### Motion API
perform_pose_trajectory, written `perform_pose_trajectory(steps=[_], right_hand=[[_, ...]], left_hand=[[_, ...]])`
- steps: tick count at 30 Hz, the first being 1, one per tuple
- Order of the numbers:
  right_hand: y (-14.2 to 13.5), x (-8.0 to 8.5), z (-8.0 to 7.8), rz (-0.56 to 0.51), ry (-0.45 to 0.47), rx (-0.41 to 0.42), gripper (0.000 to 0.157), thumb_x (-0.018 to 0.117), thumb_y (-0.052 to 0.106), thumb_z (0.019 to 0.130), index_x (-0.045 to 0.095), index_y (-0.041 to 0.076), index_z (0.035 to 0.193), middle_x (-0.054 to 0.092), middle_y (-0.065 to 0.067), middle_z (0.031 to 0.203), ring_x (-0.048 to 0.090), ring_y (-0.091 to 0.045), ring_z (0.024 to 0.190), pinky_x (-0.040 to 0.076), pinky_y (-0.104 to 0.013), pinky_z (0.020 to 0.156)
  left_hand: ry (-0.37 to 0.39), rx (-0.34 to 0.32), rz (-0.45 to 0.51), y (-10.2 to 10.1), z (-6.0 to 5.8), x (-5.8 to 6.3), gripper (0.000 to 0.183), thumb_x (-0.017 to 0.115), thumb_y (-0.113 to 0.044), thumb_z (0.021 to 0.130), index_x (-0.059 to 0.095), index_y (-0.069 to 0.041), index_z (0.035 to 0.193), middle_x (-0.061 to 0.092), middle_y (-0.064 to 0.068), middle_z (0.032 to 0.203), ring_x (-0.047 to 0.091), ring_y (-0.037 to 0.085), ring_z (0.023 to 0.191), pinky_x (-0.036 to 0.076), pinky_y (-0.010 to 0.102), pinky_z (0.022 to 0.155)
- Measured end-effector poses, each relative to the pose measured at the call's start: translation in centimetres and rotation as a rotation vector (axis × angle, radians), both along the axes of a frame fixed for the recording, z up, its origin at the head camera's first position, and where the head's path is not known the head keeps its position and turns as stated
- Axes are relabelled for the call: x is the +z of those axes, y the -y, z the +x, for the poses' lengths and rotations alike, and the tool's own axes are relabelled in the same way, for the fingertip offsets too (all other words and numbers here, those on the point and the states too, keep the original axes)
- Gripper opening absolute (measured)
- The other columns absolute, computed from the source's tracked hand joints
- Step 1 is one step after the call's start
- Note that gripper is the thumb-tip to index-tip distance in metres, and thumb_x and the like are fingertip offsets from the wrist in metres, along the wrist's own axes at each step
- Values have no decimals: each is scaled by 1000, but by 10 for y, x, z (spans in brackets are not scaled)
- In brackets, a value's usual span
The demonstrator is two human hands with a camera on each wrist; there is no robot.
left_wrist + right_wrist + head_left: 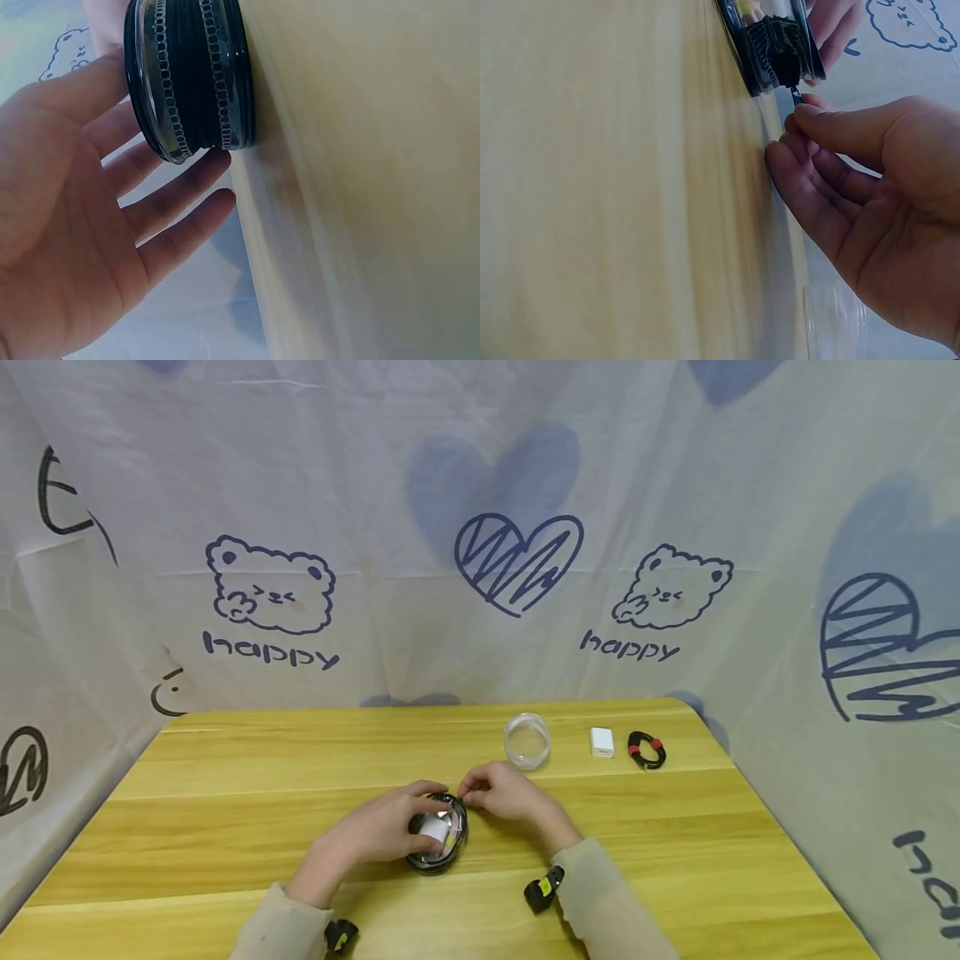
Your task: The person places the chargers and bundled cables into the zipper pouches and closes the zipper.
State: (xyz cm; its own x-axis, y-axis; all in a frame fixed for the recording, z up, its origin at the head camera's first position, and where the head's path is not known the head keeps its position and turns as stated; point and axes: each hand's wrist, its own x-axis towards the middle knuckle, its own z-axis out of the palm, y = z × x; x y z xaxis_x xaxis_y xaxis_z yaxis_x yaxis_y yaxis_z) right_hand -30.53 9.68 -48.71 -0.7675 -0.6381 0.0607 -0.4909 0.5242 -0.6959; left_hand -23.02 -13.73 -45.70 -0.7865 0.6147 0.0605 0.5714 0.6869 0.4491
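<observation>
A round black zip case [462, 845] with a see-through top stands on the wooden table, near the middle in the head view. Through the top I see a white block [433, 828] and smaller things I cannot make out. My left hand [381, 823] grips the case from its left side, thumb and fingers spread round the rim. On the far right side of the case, my right hand [507, 790] pinches the small zipper pull [796, 96] between thumb and forefinger. In the left wrist view the zipper teeth [213, 82] run along the side wall.
Behind my right hand is a clear round plastic container [527, 743]. Right of it lie a white charger plug [602, 742] and a coiled black cable [647, 762] with red ties. A printed cloth [390, 527] hangs behind the table [247, 810].
</observation>
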Motion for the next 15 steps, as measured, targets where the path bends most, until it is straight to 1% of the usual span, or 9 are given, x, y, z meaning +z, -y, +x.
perform_pose_trajectory(steps=[2,7,10,15], right_hand=[[0,1,0,-5,7,4,10,69,2,96,77,8,94,72,4,86,59,-6,80,52,-25,78],[-2,1,1,-5,56,9,8,70,1,96,76,6,94,73,1,86,60,-6,78,52,-23,75],[-4,1,0,11,72,17,9,70,2,96,76,7,94,72,3,85,59,-5,76,51,-22,72],[-9,5,1,33,110,66,10,70,2,96,76,9,92,69,4,81,59,-5,70,51,-21,65]], left_hand=[[-2,1,-8,0,0,-1,48,84,-32,89,73,-10,130,54,15,151,60,37,128,53,52,103],[2,30,-24,-2,-1,-3,53,84,-35,87,73,-8,131,54,15,151,60,37,127,53,52,102],[9,48,-31,-4,0,-3,54,84,-36,87,72,-6,131,55,15,150,61,37,127,53,52,102],[19,74,-53,-6,2,-1,54,84,-36,87,72,-6,131,56,14,150,61,37,126,54,52,102]])
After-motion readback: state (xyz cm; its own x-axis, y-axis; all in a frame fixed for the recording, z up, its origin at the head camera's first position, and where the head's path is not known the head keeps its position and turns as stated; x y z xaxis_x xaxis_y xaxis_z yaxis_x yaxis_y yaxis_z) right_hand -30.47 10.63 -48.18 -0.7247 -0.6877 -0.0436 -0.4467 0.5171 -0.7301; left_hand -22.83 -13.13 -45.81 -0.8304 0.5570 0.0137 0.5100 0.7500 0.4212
